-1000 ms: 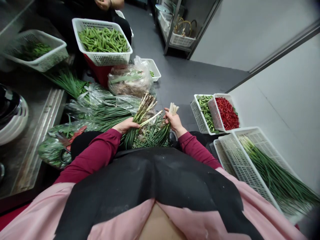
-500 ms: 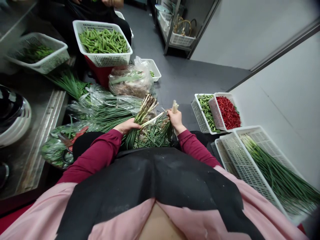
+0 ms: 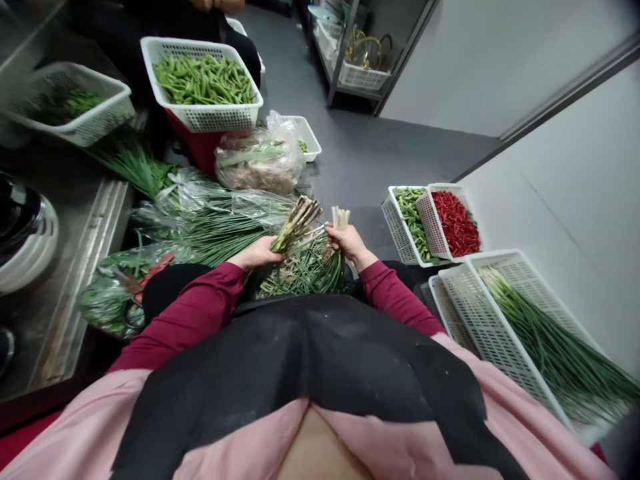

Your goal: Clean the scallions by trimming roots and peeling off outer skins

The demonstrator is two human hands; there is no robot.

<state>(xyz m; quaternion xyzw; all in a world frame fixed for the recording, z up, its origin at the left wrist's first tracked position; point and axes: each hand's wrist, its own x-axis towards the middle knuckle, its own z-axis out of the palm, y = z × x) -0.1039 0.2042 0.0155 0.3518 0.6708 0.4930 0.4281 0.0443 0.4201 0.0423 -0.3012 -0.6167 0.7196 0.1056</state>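
My left hand [image 3: 257, 253] is wrapped round a bunch of scallions [image 3: 299, 223] whose root ends look brown and unpeeled. Clean white stalk ends rise from a smaller bunch of scallions [image 3: 341, 217] in my right hand [image 3: 347, 241]. The right fingertips are at thin pale strands stretching between the two bunches; whether they pinch one I cannot tell. Below both hands lies a heap of green leaves and trimmings [image 3: 300, 275], close to my lap. More long scallions [image 3: 220, 230] lie in clear plastic just beyond my left hand.
A basket of green peppers [image 3: 203, 80] stands ahead, near another person's dark-clothed legs. Baskets of green peppers [image 3: 413, 213] and red chillies [image 3: 455, 223] are on the right, beside a basket of scallions [image 3: 545, 327]. Orange-handled scissors [image 3: 145, 283] lie at left on bagged greens.
My right hand has shifted slightly left and down, nearer the left bunch. The left bunch leans more to the right, and its root ends have dropped a little.
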